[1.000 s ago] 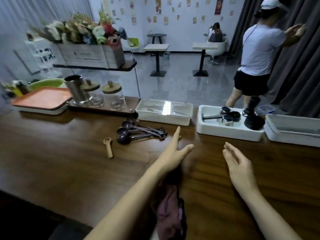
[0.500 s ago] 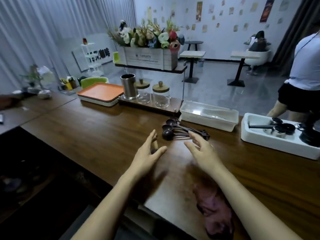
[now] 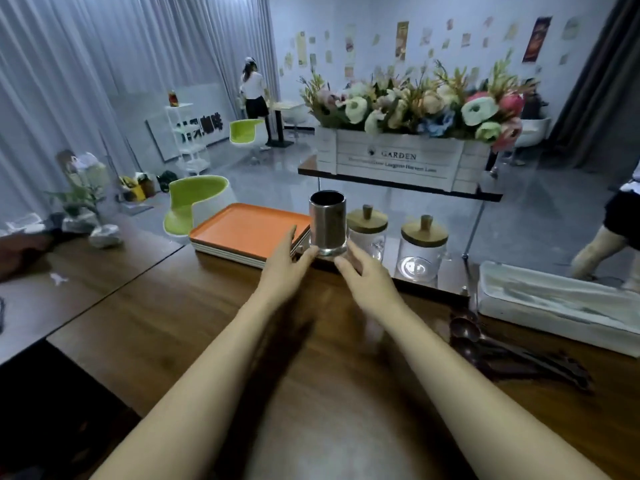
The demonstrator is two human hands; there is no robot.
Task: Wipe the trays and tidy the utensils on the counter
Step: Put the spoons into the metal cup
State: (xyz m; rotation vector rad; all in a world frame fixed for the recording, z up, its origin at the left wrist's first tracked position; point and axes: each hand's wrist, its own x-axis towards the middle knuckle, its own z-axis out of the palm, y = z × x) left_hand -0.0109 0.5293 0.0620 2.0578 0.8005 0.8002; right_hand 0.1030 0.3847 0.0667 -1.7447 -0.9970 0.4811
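Two hands, left hand [image 3: 284, 268] and right hand [image 3: 367, 277], flank the steel cup [image 3: 327, 223] beside the orange tray [image 3: 242, 226]; each grip is spread and empty, seemingly ready to lift the cup aside.

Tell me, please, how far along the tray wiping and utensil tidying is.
Nothing looks finished yet. In hand: the open left hand and right hand flank the cylindrical steel cup beside the stacked orange rectangular trays, gripping nothing. To do: the dark brown measuring spoons lie loose on the wooden counter, and no cloth is on the trays.
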